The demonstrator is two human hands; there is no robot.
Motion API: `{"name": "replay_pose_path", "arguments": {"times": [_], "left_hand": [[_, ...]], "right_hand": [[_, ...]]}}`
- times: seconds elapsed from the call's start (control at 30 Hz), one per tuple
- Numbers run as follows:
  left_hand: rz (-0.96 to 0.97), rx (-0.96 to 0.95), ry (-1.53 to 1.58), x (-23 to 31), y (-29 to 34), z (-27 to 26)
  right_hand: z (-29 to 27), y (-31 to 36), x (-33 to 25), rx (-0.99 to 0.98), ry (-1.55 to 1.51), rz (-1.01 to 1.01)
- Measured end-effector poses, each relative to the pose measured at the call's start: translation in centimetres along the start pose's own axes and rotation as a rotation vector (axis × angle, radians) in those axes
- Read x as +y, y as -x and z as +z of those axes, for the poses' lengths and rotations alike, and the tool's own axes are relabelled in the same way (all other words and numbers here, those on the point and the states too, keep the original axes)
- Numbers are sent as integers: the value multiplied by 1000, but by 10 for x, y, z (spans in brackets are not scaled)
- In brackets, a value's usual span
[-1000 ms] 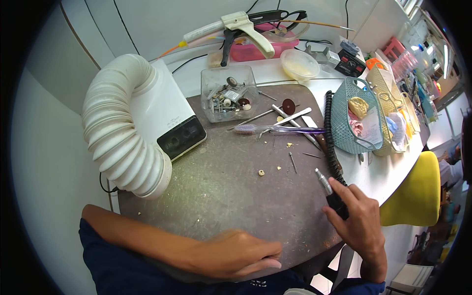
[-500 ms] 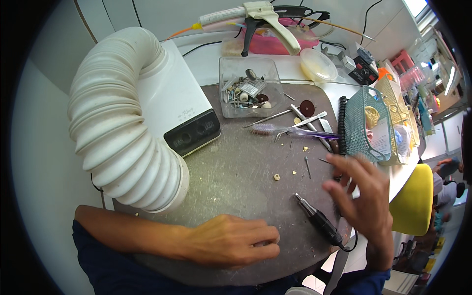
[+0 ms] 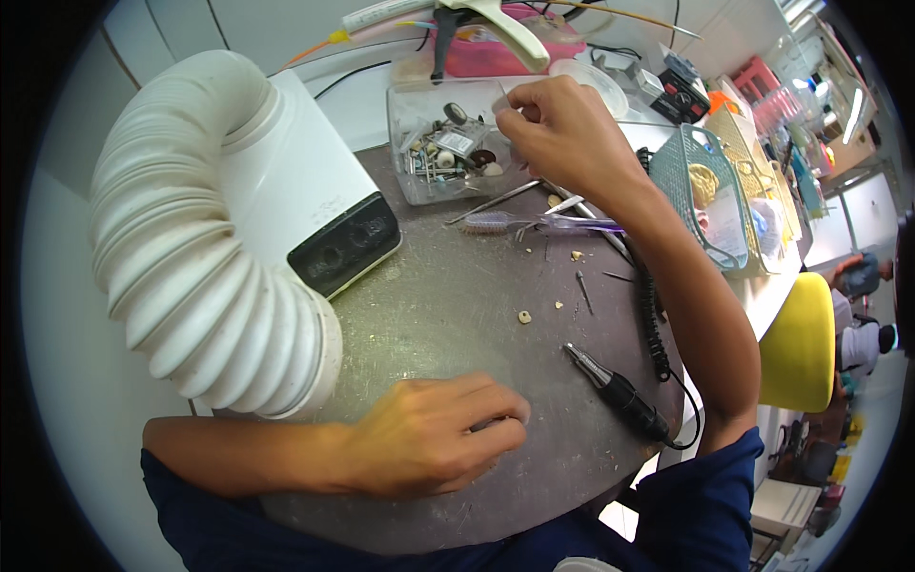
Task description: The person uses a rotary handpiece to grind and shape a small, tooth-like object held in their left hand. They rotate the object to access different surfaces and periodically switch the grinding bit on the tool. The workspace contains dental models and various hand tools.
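Observation:
My right hand (image 3: 572, 132) reaches to the right rim of a clear plastic box (image 3: 419, 194), its thumb and fingers closed about that wall. Small burs, grinding wheels and dark discs (image 3: 484, 158) lie inside the box. My left hand (image 3: 434, 436) rests on the grey-brown work mat (image 3: 429, 334) with its fingers curled; whatever they may hold is hidden. A black and silver rotary handpiece (image 3: 615, 391) lies to the right of it. Farther back are a small cream tooth-like piece (image 3: 524, 316), a thin bur (image 3: 584, 293) and a purple toothbrush (image 3: 496, 222), partly behind my right forearm.
At left a wide white ribbed hose (image 3: 191, 257) arches from a white unit with a dark panel (image 3: 345, 246). A dispensing gun (image 3: 500, 29) and pink tray (image 3: 467, 59) stand at the back. Baskets (image 3: 688, 181) line the right edge. A yellow chair (image 3: 801, 343) stands beyond.
My right hand has moved from above the handpiece, away to the box's right rim, and its fingers have closed. The view has shifted slightly; my left hand stays curled on the mat.

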State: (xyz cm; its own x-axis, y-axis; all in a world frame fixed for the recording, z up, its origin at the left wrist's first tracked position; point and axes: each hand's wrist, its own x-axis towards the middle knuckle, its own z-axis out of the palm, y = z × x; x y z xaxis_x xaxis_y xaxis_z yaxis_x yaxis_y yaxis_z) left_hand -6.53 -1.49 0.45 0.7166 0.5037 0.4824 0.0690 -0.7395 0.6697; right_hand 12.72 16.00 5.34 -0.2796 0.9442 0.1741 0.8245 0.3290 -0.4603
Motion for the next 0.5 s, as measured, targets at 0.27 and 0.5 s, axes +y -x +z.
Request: {"name": "replay_pose_path", "arguments": {"times": [0.27, 0.5], "left_hand": [[78, 27, -53, 0, 0, 4], [-88, 128, -66, 3, -5, -3]], "right_hand": [[-65, 47, -4, 209, -127, 33], [-53, 120, -8, 161, -251, 184]]}}
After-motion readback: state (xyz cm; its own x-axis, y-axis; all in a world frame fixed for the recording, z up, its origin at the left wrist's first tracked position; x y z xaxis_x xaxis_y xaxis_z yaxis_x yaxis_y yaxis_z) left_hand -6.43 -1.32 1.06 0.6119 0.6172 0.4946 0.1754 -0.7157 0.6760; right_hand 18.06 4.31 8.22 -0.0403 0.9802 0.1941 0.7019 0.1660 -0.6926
